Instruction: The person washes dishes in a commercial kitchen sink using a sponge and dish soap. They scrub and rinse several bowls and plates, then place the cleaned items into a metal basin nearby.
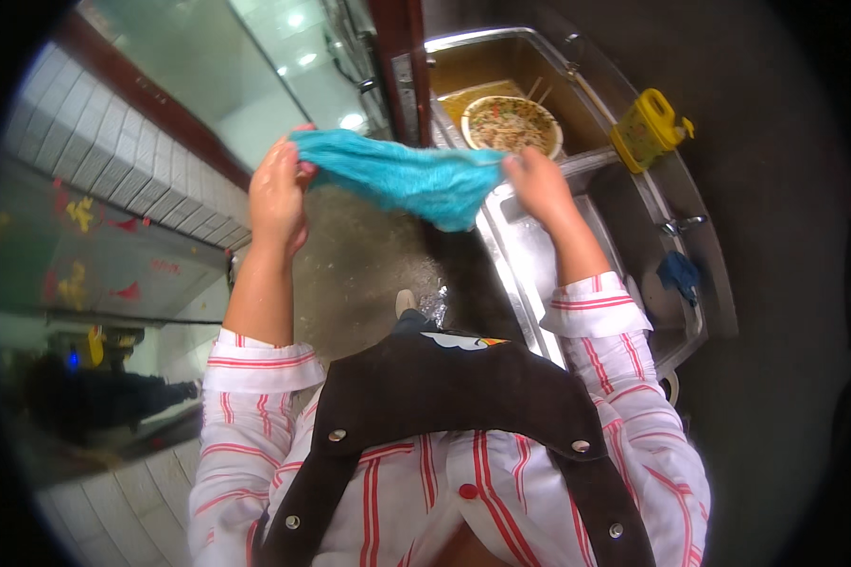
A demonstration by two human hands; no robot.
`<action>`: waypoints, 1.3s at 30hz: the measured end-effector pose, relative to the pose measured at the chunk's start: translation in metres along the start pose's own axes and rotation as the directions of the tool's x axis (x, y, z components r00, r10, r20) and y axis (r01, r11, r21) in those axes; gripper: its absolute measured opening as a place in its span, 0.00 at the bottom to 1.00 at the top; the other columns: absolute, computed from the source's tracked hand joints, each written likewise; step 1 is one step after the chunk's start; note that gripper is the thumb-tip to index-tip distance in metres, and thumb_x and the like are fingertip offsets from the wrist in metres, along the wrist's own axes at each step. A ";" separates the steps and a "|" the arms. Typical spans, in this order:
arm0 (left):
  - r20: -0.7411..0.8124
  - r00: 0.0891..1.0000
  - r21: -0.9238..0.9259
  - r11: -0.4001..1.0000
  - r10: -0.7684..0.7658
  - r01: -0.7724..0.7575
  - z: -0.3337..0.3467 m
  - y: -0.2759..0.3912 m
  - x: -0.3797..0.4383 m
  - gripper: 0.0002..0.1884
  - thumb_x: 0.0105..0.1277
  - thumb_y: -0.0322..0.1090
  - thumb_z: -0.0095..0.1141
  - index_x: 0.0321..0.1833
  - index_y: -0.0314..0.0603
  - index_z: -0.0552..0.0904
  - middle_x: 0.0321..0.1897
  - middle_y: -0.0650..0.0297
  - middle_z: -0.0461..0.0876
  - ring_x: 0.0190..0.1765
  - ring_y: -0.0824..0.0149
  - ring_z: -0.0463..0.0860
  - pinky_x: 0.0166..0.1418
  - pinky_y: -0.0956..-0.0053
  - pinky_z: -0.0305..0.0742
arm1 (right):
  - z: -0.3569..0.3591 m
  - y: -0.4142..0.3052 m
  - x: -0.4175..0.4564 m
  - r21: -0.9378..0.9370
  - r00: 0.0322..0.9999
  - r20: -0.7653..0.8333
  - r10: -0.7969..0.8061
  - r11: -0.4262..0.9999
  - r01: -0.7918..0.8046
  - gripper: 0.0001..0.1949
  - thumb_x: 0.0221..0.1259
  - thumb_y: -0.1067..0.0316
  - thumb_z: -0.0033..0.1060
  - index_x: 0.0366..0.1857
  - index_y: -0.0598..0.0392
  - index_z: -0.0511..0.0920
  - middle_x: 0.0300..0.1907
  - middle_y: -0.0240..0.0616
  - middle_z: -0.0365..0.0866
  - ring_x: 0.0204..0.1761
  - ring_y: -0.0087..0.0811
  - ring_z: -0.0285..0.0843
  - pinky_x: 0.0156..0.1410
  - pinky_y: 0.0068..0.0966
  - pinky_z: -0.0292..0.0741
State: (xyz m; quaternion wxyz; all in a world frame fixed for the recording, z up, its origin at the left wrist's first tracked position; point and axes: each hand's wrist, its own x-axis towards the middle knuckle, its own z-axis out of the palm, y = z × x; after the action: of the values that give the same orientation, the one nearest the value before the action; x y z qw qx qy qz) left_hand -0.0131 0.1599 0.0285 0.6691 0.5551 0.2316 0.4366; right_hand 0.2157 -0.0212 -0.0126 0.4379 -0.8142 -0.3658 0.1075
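Observation:
A turquoise cloth (404, 173) is stretched out sideways in front of me, slightly blurred. Its left end is gripped by my left hand (279, 191), which looks wet. My right hand (539, 186) pinches the other end between thumb and fingers. The cloth's lower edge droops between the two hands over the floor. Beyond my right hand, a round bowl or strainer (512, 126) of food scraps sits in the far basin of the metal sink (532, 34), partly covered by that hand and the cloth.
A yellow pump jug (645, 131) stands on the sink's rim. A dark blue cloth (679, 275) hangs near the metal tap (683, 224). To the left are a dark red door frame (401, 71), a glass door (255, 64) and white wall tiles (124, 152). Below lies the wet floor (354, 262).

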 end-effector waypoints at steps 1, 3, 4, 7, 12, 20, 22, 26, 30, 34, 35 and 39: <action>0.091 0.996 0.072 0.997 -0.019 0.012 -0.001 0.009 -0.002 0.16 0.69 0.35 0.43 0.55 0.34 0.74 0.32 0.69 0.74 0.33 0.76 0.69 0.42 0.81 0.68 | 0.008 -0.004 -0.002 -0.335 0.981 -0.023 -0.191 0.926 0.172 0.15 0.57 0.56 0.58 0.37 0.58 0.72 0.34 0.42 0.75 0.38 0.37 0.75 0.44 0.32 0.72; 0.173 0.982 0.142 0.988 -0.078 0.054 0.006 0.030 -0.011 0.13 0.69 0.37 0.44 0.46 0.35 0.77 0.33 0.66 0.75 0.34 0.75 0.70 0.41 0.81 0.69 | 0.038 -0.017 -0.013 0.100 0.925 0.223 -0.309 0.951 0.294 0.27 0.44 0.57 0.69 0.47 0.59 0.70 0.48 0.51 0.71 0.53 0.45 0.70 0.57 0.34 0.68; 0.180 0.980 0.123 0.990 -0.089 0.067 0.006 0.034 -0.012 0.13 0.69 0.38 0.45 0.43 0.35 0.77 0.33 0.66 0.76 0.34 0.75 0.70 0.41 0.80 0.69 | 0.051 -0.037 -0.023 0.197 0.864 0.313 -0.395 0.917 0.348 0.33 0.43 0.56 0.70 0.53 0.59 0.66 0.55 0.53 0.66 0.59 0.46 0.65 0.63 0.33 0.64; 0.235 0.967 0.080 0.994 -0.094 0.078 0.006 0.048 -0.009 0.13 0.69 0.41 0.47 0.35 0.36 0.76 0.32 0.64 0.76 0.34 0.74 0.71 0.41 0.79 0.70 | 0.084 -0.071 -0.034 0.338 0.737 0.329 -0.590 0.803 0.491 0.31 0.43 0.59 0.71 0.53 0.54 0.68 0.58 0.53 0.63 0.62 0.45 0.61 0.68 0.34 0.57; 0.337 0.941 0.268 0.962 -0.037 -0.058 -0.023 0.071 0.003 0.14 0.67 0.42 0.50 0.33 0.37 0.75 0.32 0.65 0.76 0.34 0.76 0.72 0.40 0.81 0.69 | 0.089 -0.095 -0.015 0.594 0.631 0.612 -0.477 0.804 0.031 0.10 0.53 0.70 0.62 0.38 0.59 0.75 0.43 0.33 0.74 0.45 0.22 0.71 0.52 0.22 0.69; 0.469 0.883 0.469 0.849 -0.005 -0.245 -0.031 0.074 0.035 0.08 0.57 0.23 0.55 0.40 0.37 0.75 0.41 0.65 0.76 0.44 0.74 0.74 0.49 0.80 0.69 | 0.074 -0.098 -0.015 0.265 0.686 0.658 -0.312 0.948 0.177 0.15 0.57 0.56 0.58 0.39 0.57 0.78 0.33 0.40 0.79 0.39 0.30 0.76 0.45 0.29 0.73; 0.497 0.856 0.433 0.814 0.143 -0.387 -0.022 0.079 0.044 0.10 0.57 0.23 0.55 0.43 0.36 0.76 0.50 0.62 0.73 0.52 0.71 0.72 0.56 0.76 0.67 | 0.046 -0.120 -0.012 0.126 0.807 0.476 -0.348 0.936 0.330 0.12 0.59 0.56 0.56 0.35 0.54 0.78 0.30 0.36 0.78 0.35 0.28 0.75 0.40 0.28 0.73; 0.427 0.901 0.363 0.899 0.074 -0.246 -0.024 0.077 0.054 0.11 0.61 0.27 0.53 0.46 0.37 0.75 0.49 0.62 0.74 0.48 0.70 0.76 0.51 0.75 0.70 | -0.077 -0.151 -0.024 0.116 0.895 -0.360 -0.263 0.939 0.323 0.11 0.62 0.62 0.51 0.38 0.58 0.76 0.29 0.37 0.77 0.29 0.26 0.73 0.34 0.23 0.72; 0.422 0.901 0.324 0.945 -0.099 -0.049 -0.012 0.039 0.044 0.09 0.60 0.28 0.54 0.44 0.39 0.76 0.39 0.65 0.76 0.40 0.73 0.77 0.43 0.79 0.70 | -0.163 -0.038 -0.021 -0.083 0.540 -0.829 -0.144 0.987 0.136 0.14 0.64 0.62 0.45 0.43 0.62 0.76 0.41 0.44 0.80 0.36 0.35 0.78 0.43 0.29 0.75; 0.511 0.825 0.415 0.910 -0.242 0.010 -0.009 0.006 0.030 0.09 0.63 0.28 0.50 0.46 0.41 0.74 0.40 0.67 0.74 0.42 0.73 0.76 0.44 0.78 0.71 | -0.116 0.069 -0.045 -0.091 0.798 -0.492 0.347 0.891 -0.444 0.13 0.54 0.62 0.57 0.42 0.54 0.80 0.39 0.41 0.81 0.41 0.33 0.78 0.49 0.33 0.73; 0.527 0.797 0.452 0.891 -0.296 0.032 -0.004 0.000 0.028 0.09 0.63 0.29 0.51 0.46 0.42 0.74 0.41 0.67 0.74 0.43 0.73 0.76 0.45 0.78 0.71 | -0.100 0.054 -0.054 0.044 0.836 -0.354 0.419 0.901 -0.432 0.11 0.56 0.64 0.55 0.39 0.57 0.80 0.36 0.39 0.81 0.39 0.30 0.79 0.47 0.30 0.74; 0.637 0.631 0.564 0.826 -0.442 0.009 0.019 -0.028 0.006 0.14 0.62 0.33 0.55 0.50 0.40 0.74 0.40 0.65 0.76 0.43 0.72 0.76 0.48 0.76 0.71 | -0.070 0.004 -0.071 0.747 0.883 0.209 0.421 0.514 -0.422 0.13 0.61 0.64 0.51 0.42 0.62 0.76 0.40 0.43 0.79 0.39 0.32 0.79 0.46 0.26 0.77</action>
State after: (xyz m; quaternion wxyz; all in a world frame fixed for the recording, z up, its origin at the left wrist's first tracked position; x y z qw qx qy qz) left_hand 0.0143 0.1547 0.0088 0.5826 0.8047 0.1142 0.0012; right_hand 0.2022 -0.1157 0.0156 0.7042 -0.6091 -0.0752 0.3571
